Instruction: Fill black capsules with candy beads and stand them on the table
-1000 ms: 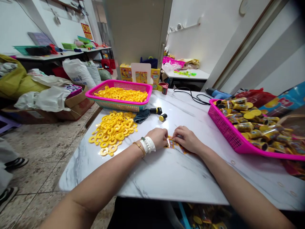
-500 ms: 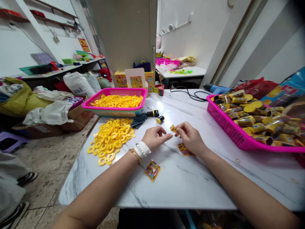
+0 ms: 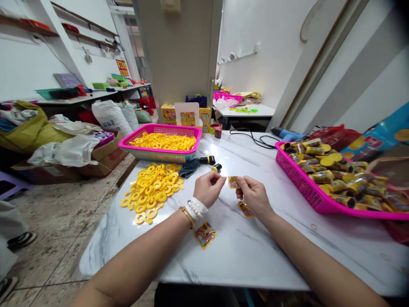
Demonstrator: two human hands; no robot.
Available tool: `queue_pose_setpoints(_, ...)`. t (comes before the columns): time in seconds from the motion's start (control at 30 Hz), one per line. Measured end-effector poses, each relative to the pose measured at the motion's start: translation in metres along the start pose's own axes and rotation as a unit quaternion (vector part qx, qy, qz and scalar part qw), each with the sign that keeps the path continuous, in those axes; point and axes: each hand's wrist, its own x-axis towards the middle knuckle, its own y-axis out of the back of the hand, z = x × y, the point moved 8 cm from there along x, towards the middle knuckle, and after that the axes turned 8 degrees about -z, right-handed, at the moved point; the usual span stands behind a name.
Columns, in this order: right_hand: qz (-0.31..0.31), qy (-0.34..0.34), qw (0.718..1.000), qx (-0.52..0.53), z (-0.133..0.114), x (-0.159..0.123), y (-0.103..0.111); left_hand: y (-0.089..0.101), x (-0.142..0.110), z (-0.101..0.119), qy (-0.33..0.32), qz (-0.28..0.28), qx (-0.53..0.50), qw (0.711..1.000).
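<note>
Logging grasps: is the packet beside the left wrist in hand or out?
Out: that packet lies on the tabletop; the left hand is beyond it, the right hand pinches a different packet.

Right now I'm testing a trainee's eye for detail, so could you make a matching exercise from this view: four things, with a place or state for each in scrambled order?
Column one
1. Right hand
2. Heap of yellow rings
3. Pink basket at the right
4. Dark cloth

Column two
A. Filled with yellow tubes
B. Lying just right of the yellow rings
C. Pinching a small packet
D. Piled directly on the white table

Pairs: 1-C, 2-D, 3-A, 4-B
</note>
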Motion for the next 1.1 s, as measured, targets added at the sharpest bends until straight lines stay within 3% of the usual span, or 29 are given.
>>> queue_pose_setpoints(0.2, 0.027, 0.028, 0.999, -0.026, -0.004, -0.002, 0.002, -0.004, -0.012, 0.013, -0.013, 0.02, -0.043, 0.999)
queue_pose_setpoints(0.47, 0.054, 0.059, 0.996, -0.05, -0.009, -0.007, 0.006, -0.005, -0.008, -0.003, 0.044, 0.03, -0.122, 0.991)
queue_pose_setpoints(0.7, 0.033, 0.091, 0.99, -0.105, -0.012, -0.008, 0.002, -0.008, -0.011, 0.004, 0.036, 0.016, -0.117, 0.992)
queue_pose_setpoints(0.93, -0.002, 0.123, 0.979, -0.164, -0.015, -0.013, -0.008, -0.021, -0.012, -0.012, 0.137, -0.038, -0.239, 0.961)
queue_pose_setpoints(1.03, -0.042, 0.116, 0.982, -0.141, -0.017, 0.003, -0.008, -0.021, -0.006, -0.023, 0.179, -0.074, -0.287, 0.938)
queue_pose_setpoints(1.1, -0.049, 0.126, 0.977, -0.164, -0.025, 0.024, -0.006, -0.009, 0.003, -0.032, 0.192, -0.051, -0.307, 0.931)
